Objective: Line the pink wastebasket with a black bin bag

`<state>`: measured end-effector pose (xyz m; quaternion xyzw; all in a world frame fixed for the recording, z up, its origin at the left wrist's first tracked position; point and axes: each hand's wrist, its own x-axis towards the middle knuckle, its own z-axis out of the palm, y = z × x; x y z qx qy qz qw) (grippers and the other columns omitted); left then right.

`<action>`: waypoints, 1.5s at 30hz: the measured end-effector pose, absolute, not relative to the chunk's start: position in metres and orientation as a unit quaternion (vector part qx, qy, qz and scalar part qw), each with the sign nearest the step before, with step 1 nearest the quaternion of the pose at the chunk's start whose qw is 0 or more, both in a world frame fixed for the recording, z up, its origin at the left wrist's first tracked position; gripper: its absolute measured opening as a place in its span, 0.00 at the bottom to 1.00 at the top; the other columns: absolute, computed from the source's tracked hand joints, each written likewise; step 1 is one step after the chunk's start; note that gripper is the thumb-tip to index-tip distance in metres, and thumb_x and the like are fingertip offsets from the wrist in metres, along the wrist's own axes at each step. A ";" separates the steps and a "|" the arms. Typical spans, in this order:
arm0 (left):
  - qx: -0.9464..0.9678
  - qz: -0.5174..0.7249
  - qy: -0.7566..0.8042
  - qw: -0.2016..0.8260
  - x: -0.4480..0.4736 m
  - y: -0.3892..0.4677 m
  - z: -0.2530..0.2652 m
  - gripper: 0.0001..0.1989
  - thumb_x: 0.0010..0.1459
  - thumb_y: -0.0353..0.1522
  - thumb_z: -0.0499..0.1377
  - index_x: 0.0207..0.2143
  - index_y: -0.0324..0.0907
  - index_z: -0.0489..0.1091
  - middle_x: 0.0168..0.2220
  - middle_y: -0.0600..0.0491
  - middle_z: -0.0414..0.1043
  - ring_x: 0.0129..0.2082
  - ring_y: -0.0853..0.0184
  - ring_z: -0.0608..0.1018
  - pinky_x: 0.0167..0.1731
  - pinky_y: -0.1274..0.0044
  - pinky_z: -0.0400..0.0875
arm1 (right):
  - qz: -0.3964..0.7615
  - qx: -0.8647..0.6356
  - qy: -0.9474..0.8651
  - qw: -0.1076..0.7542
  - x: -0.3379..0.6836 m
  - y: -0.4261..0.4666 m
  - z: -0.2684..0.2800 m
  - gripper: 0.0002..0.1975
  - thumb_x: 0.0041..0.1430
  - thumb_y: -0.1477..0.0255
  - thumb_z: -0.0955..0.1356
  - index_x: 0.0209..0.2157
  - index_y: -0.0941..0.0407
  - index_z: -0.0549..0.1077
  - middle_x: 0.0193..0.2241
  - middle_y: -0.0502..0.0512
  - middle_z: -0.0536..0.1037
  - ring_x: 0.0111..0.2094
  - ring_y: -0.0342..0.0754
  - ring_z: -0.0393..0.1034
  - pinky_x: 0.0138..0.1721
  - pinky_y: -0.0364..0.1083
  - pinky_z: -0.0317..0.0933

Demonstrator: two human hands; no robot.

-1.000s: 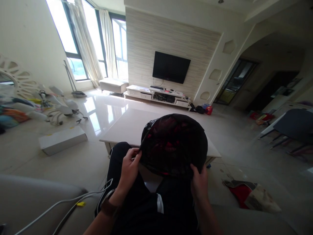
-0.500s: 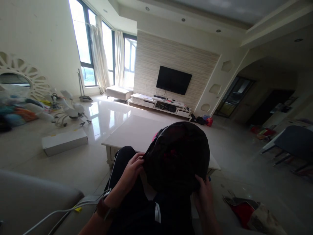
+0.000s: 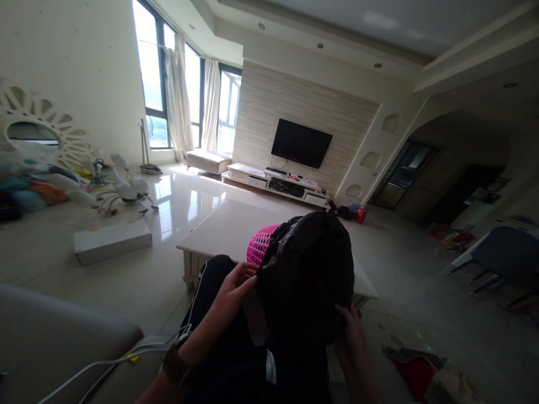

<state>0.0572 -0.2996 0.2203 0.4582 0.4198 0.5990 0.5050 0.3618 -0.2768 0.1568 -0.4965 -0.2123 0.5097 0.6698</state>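
A black plastic bag (image 3: 309, 280) bulges in front of me, above my lap. My left hand (image 3: 239, 283) pinches its left edge between thumb and fingers. At the lower right edge of the bag, my right hand (image 3: 348, 325) is closed on the same plastic, its fingers partly hidden in shadow. Behind the bag on the left, part of a pink perforated plastic basket (image 3: 259, 245) shows near the table; its remainder is hidden by the bag. Whether the bag touches the basket I cannot tell.
A white low table (image 3: 219, 224) stands just ahead of my knees. A long white box (image 3: 113, 242) and a lamp with several arms (image 3: 126, 191) lie on the floor to the left. A red and beige bag (image 3: 421, 370) is at right; white cables (image 3: 105, 362) cross the sofa.
The black bag has narrowed and its left edge has shifted right, so more of the pink basket shows. My left hand has moved slightly right with that edge; both hands keep their hold.
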 end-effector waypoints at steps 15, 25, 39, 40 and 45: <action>0.502 0.573 0.550 0.343 0.064 -0.307 0.224 0.22 0.48 0.38 0.74 0.46 0.44 0.79 0.41 0.46 0.81 0.42 0.51 0.81 0.36 0.69 0.78 | 0.412 -0.530 -0.325 0.666 0.360 -0.282 0.169 0.30 0.43 0.61 0.80 0.49 0.53 0.77 0.44 0.53 0.85 0.47 0.56 0.77 0.46 0.49 0.70; 0.379 0.602 0.510 0.483 0.064 -0.280 0.176 0.25 0.48 0.31 0.67 0.49 0.44 0.66 0.30 0.56 0.75 0.27 0.61 0.79 0.21 0.76 0.73 | 0.404 -0.554 -0.386 0.617 0.353 -0.289 0.173 0.34 0.45 0.53 0.81 0.51 0.53 0.75 0.48 0.57 0.82 0.49 0.58 0.76 0.41 0.48 0.73; 0.356 0.666 0.531 0.385 0.061 -0.281 0.171 0.26 0.48 0.31 0.70 0.48 0.47 0.66 0.36 0.55 0.78 0.33 0.62 0.81 0.28 0.76 0.77 | 0.494 -0.539 -0.463 0.501 0.325 -0.293 0.166 0.26 0.49 0.48 0.77 0.27 0.55 0.68 0.18 0.46 0.69 0.20 0.43 0.64 0.16 0.38 0.52; 0.354 0.667 0.532 0.384 0.060 -0.281 0.171 0.26 0.48 0.30 0.70 0.48 0.47 0.66 0.36 0.55 0.78 0.33 0.62 0.81 0.28 0.76 0.77 | 0.493 -0.540 -0.465 0.499 0.323 -0.293 0.164 0.25 0.48 0.50 0.78 0.26 0.55 0.69 0.18 0.46 0.69 0.21 0.43 0.64 0.16 0.38 0.53; 0.327 0.681 0.515 0.405 0.054 -0.277 0.170 0.26 0.48 0.31 0.70 0.49 0.47 0.64 0.37 0.55 0.77 0.30 0.63 0.81 0.23 0.77 0.76 | 0.525 -0.499 -0.392 0.567 0.325 -0.293 0.158 0.13 0.48 0.64 0.77 0.29 0.55 0.75 0.25 0.48 0.75 0.27 0.45 0.71 0.19 0.38 0.56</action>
